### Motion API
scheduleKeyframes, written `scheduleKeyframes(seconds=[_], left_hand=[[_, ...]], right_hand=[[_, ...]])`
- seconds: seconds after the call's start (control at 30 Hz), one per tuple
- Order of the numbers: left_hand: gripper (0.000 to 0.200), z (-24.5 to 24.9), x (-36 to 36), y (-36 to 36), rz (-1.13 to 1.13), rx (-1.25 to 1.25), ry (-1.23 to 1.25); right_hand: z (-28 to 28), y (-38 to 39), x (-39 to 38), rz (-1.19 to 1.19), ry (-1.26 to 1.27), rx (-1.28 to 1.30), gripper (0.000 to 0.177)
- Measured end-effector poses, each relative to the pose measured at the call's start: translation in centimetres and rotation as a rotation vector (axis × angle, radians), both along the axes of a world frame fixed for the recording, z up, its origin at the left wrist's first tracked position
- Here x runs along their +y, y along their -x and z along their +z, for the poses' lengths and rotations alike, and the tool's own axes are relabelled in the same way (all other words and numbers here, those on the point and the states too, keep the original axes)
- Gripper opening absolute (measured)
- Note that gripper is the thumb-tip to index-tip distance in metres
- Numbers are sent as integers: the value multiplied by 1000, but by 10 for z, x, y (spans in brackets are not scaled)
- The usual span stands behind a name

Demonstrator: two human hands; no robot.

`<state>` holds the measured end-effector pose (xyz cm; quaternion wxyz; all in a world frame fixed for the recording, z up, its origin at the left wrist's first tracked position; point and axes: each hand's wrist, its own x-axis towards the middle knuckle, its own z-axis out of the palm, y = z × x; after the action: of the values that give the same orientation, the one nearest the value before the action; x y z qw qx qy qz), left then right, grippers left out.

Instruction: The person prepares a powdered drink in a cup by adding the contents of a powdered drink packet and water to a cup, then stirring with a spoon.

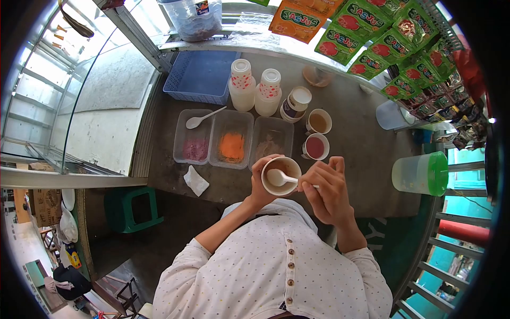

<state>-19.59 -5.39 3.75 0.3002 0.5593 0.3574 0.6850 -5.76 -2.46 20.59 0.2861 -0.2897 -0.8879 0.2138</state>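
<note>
My left hand is wrapped round a paper cup with brownish contents at its bottom. In my right hand I pinch the handle of a white plastic spoon, whose bowl is inside the cup's mouth. Beyond the cup stand a cup of reddish drink and a cup of tan drink. Three clear plastic tubs sit side by side: one with purple powder, one with orange powder, one with brownish powder. A second white spoon lies across the purple powder's tub.
Stacked cups stand behind the tubs, near a blue basket. A crumpled white tissue lies at the table's front edge. A green-lidded container is at the right. Drink sachets hang overhead; a green stool stands lower left.
</note>
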Motion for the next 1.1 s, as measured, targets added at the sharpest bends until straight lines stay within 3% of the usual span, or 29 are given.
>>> scheduleKeyframes(seconds=[0.23,0.4,0.6,0.7,0.77,0.9,1.0,1.1], left_hand=[[90,-1,2,3,21,-37,-57],[91,6,2,5,73,-4,-38],[93,12,5,3,175,18,-88],[91,9,4,4,151,-109,-99],[89,8,3,11,186,-27,-80],[88,10,3,10,221,2,-78],[86,13,4,9,248,-16,-97],[86,13,2,13,207,-70,-87]], right_hand=[[-12,9,-1,4,-34,-12,11],[3,-5,4,-102,0,36,4],[-11,14,-13,-225,211,303,6],[-16,19,-19,-72,114,311,8],[-20,20,-15,49,71,100,8],[-7,14,-10,-46,170,213,8],[-13,25,-15,-25,109,267,7],[-21,27,-16,15,148,164,6]])
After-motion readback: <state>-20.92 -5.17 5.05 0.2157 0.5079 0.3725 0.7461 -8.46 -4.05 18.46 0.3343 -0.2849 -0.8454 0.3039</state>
